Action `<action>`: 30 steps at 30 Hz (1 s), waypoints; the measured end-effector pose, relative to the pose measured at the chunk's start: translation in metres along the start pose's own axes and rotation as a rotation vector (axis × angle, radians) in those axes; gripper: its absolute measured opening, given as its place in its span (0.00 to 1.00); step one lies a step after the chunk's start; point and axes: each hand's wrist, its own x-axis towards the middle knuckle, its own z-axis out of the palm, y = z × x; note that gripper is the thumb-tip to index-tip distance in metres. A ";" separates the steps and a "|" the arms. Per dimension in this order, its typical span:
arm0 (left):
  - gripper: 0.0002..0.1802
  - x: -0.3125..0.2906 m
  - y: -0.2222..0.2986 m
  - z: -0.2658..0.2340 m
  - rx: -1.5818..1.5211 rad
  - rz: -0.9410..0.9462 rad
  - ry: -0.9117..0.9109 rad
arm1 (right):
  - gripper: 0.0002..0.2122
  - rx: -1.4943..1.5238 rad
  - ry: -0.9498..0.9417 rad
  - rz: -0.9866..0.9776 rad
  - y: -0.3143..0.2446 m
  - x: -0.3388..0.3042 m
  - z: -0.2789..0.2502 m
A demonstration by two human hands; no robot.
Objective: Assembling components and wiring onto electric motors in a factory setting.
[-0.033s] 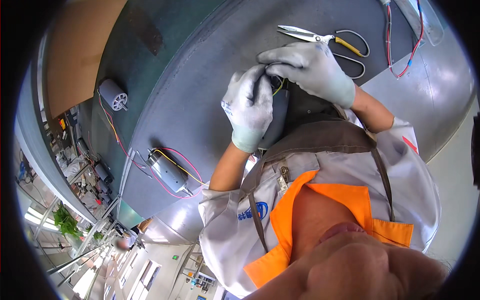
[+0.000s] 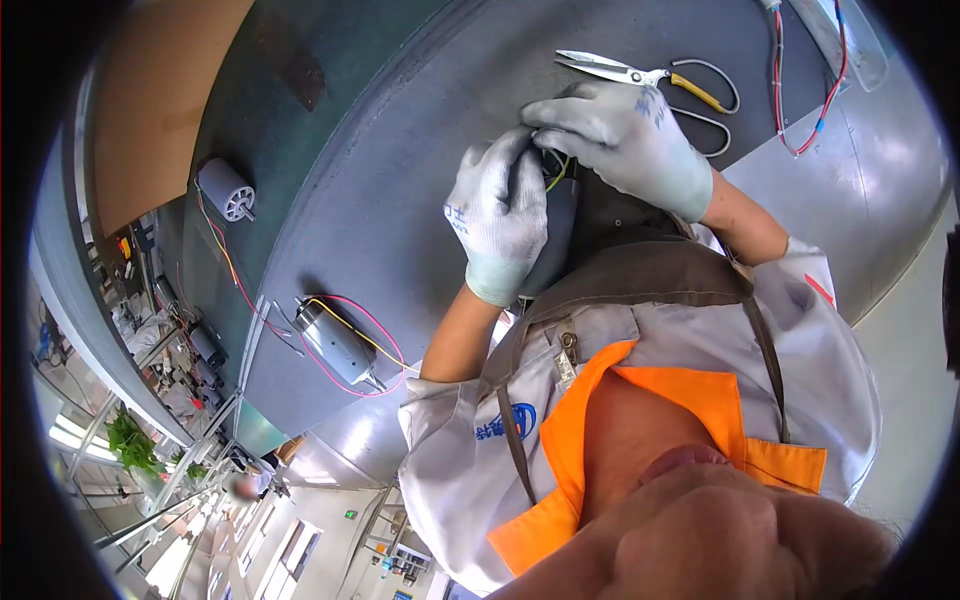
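A dark grey cylindrical motor (image 2: 556, 232) lies close to my apron, partly covered by my hands. My left hand (image 2: 497, 215), in a white and grey glove, is closed at the motor's far end, its thumb and fingers pressed together. Meeting it from the right, my gloved right hand (image 2: 630, 140) pinches at the same spot. What the fingertips hold is hidden between them. Just below them a yellow-green wire (image 2: 558, 176) comes out beside the motor's end.
Beyond my right hand lie yellow-handled scissors (image 2: 700, 90). A silver motor (image 2: 335, 341) with pink and yellow wires rests at the left, and another motor (image 2: 227, 190) lies farther off. Red and white cables (image 2: 779, 90) hang by a clear plastic tray (image 2: 866, 45) at far right.
My right hand has shifted very slightly to the right, its fingertips with it. My left hand has barely moved.
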 end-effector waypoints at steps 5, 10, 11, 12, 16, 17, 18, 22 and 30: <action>0.19 -0.012 0.003 0.000 -0.008 -0.202 0.063 | 0.08 0.214 -0.061 0.150 0.016 -0.006 -0.011; 0.18 -0.024 -0.002 0.002 -0.085 -0.320 0.120 | 0.08 0.083 0.037 0.374 0.055 0.003 -0.002; 0.16 -0.024 -0.006 0.004 -0.081 -0.252 0.130 | 0.08 0.120 0.080 0.397 0.052 0.010 0.002; 0.14 -0.023 -0.008 0.004 -0.079 -0.178 0.140 | 0.08 0.115 0.088 0.398 0.058 0.014 0.006; 0.09 -0.012 -0.004 -0.003 0.135 0.117 0.043 | 0.09 -0.081 0.057 0.204 0.064 0.020 0.021; 0.09 -0.012 -0.004 -0.003 0.132 0.122 0.046 | 0.10 0.024 0.042 0.316 0.061 0.019 0.021; 0.08 -0.010 -0.005 -0.003 0.198 0.114 -0.004 | 0.11 0.140 0.041 0.417 0.062 0.021 0.020; 0.07 0.000 -0.015 -0.012 0.298 0.238 -0.196 | 0.17 1.260 -0.019 0.569 0.022 0.021 0.006; 0.17 0.015 -0.017 -0.027 0.573 0.708 -0.570 | 0.16 0.831 -0.082 0.330 0.009 -0.018 -0.022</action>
